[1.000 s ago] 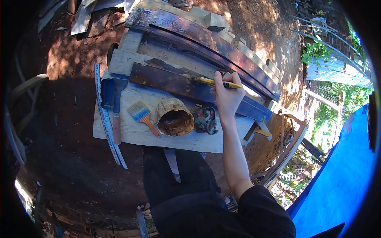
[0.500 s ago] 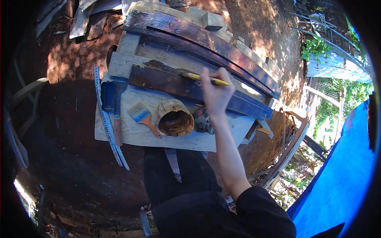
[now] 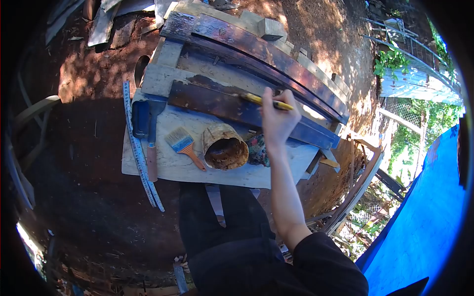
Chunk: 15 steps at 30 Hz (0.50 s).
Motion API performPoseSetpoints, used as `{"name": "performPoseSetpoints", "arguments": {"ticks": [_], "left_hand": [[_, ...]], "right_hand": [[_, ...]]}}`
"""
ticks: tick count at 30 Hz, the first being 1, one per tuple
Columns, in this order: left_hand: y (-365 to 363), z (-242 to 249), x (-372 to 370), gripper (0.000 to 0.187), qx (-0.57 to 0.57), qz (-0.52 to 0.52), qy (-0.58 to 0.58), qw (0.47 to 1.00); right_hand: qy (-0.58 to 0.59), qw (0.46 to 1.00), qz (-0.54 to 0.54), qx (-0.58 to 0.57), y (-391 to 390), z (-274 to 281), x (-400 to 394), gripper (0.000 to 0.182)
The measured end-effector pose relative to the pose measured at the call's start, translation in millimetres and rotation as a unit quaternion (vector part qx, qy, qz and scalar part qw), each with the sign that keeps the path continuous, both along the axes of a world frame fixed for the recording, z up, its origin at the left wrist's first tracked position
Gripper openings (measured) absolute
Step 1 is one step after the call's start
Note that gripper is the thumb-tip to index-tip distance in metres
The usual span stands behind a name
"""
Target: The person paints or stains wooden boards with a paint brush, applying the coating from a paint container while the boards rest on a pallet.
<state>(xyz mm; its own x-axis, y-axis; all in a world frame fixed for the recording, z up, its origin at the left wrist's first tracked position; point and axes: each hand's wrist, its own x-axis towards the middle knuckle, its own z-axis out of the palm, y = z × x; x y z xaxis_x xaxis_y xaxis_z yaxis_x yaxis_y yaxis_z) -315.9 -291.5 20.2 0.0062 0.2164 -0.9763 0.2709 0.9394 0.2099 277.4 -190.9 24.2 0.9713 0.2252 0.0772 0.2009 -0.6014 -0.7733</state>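
In my right hand [image 3: 281,121] is a slim yellow-handled brush [image 3: 254,99], pinched between thumb and fingers. Its dark tip meets the upper edge of a dark-stained board [image 3: 207,102], where a wet brown patch runs along the pale wood. Below my hand stands a round, crusted pot [image 3: 217,134] with dark brown liquid or residue inside. A wide flat paintbrush [image 3: 183,143] with a blue band and orange handle lies left of the pot. A crumpled patterned rag [image 3: 257,150] sits beside the pot, close to my wrist. My left hand is out of view.
A dark blade-like tool with a brown handle [image 3: 152,163] and a measuring tape strip [image 3: 140,158] lie at the left of the pale worktop [image 3: 197,176]. More dark boards [image 3: 276,61] lie behind, near a wood block [image 3: 270,29]. A blue tarp [image 3: 419,212] hangs at right.
My right hand and the brush have moved a little to the right and toward me along the board. The view has shifted slightly, carrying the worktop's left side rightward.
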Motion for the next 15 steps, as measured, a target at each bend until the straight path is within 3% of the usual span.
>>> {"name": "performPoseSetpoints", "arguments": {"ticks": [1, 7, 8, 13, 15], "left_hand": [[0, -1, -2, 0.013, -0.002, -0.002, 0.0, 1.0], [1, 2, -9, 0.012, -0.012, -0.014, 0.002, 1.0], [0, 1, -10, 0.012, -0.013, -0.015, 0.001, 1.0], [1, 0, -13, 0.011, -0.018, -0.019, -0.002, 1.0], [1, 2, -9, 0.011, -0.021, -0.013, -0.003, 1.0]], "right_hand": [[-0.092, 0.992, 0.06, -0.054, 9, -7, -3, 0.041], [-0.098, 0.992, 0.075, 0.008, 78, -10, -26, 0.04], [-0.05, 0.995, 0.076, 0.039, 83, -15, -28, 0.04], [0.044, 0.992, 0.084, 0.085, 57, -21, -14, 0.038], [0.027, 0.998, 0.047, 0.023, 7, -7, 4, 0.038]]}}
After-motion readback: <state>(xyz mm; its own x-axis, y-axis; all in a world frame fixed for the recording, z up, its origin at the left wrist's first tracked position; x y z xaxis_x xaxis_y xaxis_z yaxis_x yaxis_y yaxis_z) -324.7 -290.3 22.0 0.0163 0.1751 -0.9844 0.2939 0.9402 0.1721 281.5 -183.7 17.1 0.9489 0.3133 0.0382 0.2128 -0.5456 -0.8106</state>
